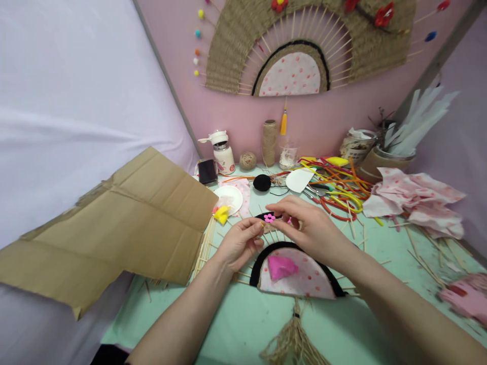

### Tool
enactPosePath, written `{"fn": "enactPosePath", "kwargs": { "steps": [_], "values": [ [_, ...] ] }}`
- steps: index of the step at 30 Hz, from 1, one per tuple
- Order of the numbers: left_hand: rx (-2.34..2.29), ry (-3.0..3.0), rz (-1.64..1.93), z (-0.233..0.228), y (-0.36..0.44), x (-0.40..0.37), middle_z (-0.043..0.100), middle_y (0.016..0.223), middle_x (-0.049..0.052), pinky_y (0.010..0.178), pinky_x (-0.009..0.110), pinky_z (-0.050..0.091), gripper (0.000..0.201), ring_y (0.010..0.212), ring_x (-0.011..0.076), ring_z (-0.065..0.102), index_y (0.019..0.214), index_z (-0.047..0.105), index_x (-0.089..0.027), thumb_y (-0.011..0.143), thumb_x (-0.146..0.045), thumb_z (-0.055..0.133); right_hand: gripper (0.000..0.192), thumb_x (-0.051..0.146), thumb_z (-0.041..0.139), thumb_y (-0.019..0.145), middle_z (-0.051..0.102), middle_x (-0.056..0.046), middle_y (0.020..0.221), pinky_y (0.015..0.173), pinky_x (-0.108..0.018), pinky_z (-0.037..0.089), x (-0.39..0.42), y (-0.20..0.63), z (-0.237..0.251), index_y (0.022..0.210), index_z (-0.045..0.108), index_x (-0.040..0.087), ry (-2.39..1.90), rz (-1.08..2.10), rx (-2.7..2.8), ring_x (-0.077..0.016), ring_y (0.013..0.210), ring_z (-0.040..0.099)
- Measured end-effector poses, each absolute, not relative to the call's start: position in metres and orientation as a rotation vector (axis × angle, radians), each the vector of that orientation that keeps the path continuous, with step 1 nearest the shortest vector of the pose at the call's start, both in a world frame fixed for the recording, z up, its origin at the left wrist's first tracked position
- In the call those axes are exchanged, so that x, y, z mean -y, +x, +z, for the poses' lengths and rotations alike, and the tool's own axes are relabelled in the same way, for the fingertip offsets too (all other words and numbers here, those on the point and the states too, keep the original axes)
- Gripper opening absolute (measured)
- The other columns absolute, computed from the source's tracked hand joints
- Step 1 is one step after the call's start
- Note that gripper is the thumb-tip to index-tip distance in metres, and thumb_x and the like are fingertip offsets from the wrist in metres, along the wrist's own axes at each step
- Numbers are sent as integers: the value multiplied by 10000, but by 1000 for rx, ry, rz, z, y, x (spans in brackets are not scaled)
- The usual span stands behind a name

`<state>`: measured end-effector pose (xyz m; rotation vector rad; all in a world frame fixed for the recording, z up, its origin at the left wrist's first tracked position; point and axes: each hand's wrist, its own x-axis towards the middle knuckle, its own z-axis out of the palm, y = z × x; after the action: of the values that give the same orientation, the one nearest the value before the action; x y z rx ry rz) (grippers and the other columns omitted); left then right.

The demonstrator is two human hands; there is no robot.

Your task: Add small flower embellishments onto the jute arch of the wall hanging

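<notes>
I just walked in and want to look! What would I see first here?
First, two hands meeting mid-table: the left hand and right hand pinch a tiny pink flower above a half-round fan craft on the green table. A big woven fan hangs on the pink wall behind, and a large cardboard sheet lies at the left.

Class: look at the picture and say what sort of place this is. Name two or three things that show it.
Most likely a handicraft work table. A finished woven fan decoration hangs on the pink wall, a twine spool stands behind, loose wooden sticks lie about, and both hands work a pink flower onto a half-made fan.
</notes>
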<state>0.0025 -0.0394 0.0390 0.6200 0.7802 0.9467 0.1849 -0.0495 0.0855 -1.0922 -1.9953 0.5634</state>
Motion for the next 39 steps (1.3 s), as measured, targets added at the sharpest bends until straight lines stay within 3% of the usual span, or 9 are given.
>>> {"fn": "enactPosePath", "kwargs": {
  "steps": [8, 14, 17, 24, 27, 32, 35, 39],
  "values": [
    [-708, 578, 1008, 39, 4, 37, 482, 645, -23, 463, 133, 315, 359, 581, 52, 406, 706, 594, -136, 701, -408, 829, 160, 195, 572, 914, 691, -52, 941, 730, -292, 486, 47, 192, 92, 1019, 692, 193, -1099, 507, 2016, -164, 843, 625],
    [-790, 608, 1026, 35, 3, 35, 636, 722, 21, 556, 151, 426, 368, 625, 54, 527, 831, 707, -103, 591, -299, 904, 154, 200, 582, 918, 692, -45, 945, 728, -286, 474, 44, 192, 89, 1019, 697, 188, -1107, 508, 2031, -157, 823, 624],
    [-804, 634, 1063, 34, 4, 35, 656, 695, 16, 592, 166, 442, 379, 606, 53, 541, 799, 702, -108, 524, -234, 931, 149, 211, 594, 916, 692, -46, 946, 730, -287, 475, 43, 194, 87, 1020, 695, 178, -1107, 505, 2023, -155, 812, 623],
    [-744, 684, 1113, 35, 4, 35, 485, 503, -44, 457, 155, 293, 492, 469, 28, 383, 602, 559, -123, 587, -498, 879, 143, 217, 590, 918, 699, -49, 956, 744, -289, 481, 42, 197, 86, 1013, 694, 194, -1097, 488, 2030, -173, 875, 638],
    [-785, 610, 1106, 34, 3, 34, 538, 549, -23, 456, 140, 312, 470, 492, 27, 425, 681, 625, -101, 600, -490, 875, 142, 211, 595, 913, 701, -47, 964, 743, -284, 488, 41, 199, 87, 1011, 696, 193, -1110, 481, 2026, -168, 869, 639],
    [-810, 617, 1100, 33, 4, 34, 677, 726, 28, 616, 158, 463, 418, 626, 53, 573, 855, 707, -95, 535, -243, 931, 145, 212, 592, 913, 706, -49, 970, 749, -284, 499, 41, 201, 89, 1011, 698, 191, -1125, 442, 2027, -163, 851, 644],
    [-810, 664, 1128, 33, 5, 35, 654, 665, -9, 601, 156, 451, 420, 589, 50, 560, 866, 697, -120, 532, -224, 929, 153, 219, 586, 915, 707, -51, 977, 749, -286, 504, 41, 200, 90, 1016, 698, 194, -1123, 439, 2036, -167, 864, 649],
    [-791, 650, 1140, 33, 5, 35, 590, 592, -34, 569, 141, 431, 427, 544, 37, 514, 891, 680, -117, 600, -336, 902, 152, 228, 586, 914, 703, -51, 977, 741, -293, 507, 41, 199, 88, 1014, 697, 201, -1109, 447, 2049, -174, 879, 648]
  ]
}}
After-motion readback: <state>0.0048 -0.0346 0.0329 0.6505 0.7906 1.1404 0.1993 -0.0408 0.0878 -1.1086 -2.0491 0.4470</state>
